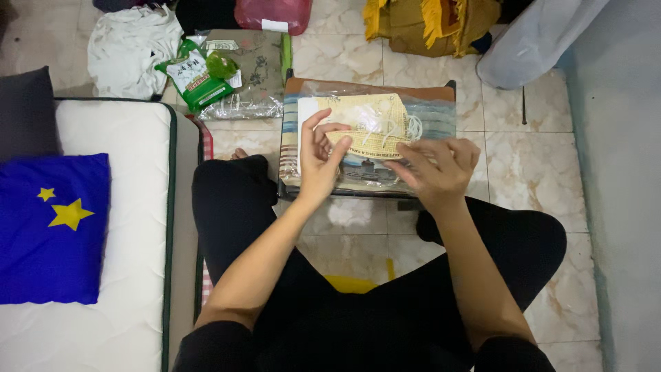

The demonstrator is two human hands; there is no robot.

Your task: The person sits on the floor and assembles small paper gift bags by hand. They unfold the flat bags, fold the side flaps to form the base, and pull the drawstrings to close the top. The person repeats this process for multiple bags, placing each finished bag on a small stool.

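Note:
My left hand [319, 160] and my right hand [435, 169] both grip a flat tan wooden strip [368, 144] with white threads [391, 126] tangled around it. The strip is held just above a clear plastic bag [434, 114] that lies on a flat box printed with a ship picture [365, 169]. A pale sheet [351, 110] shows inside the bag. The box rests on a small dark stand over the tiled floor, right in front of my crossed legs in black trousers.
A white mattress [103, 227] with a blue star-patterned pillow [51, 227] lies at the left. Behind the box are a green snack bag [196, 76], a white cloth [131, 48], a pink bag [273, 14], yellow fringed fabric [427, 24] and a grey wall [620, 172] at right.

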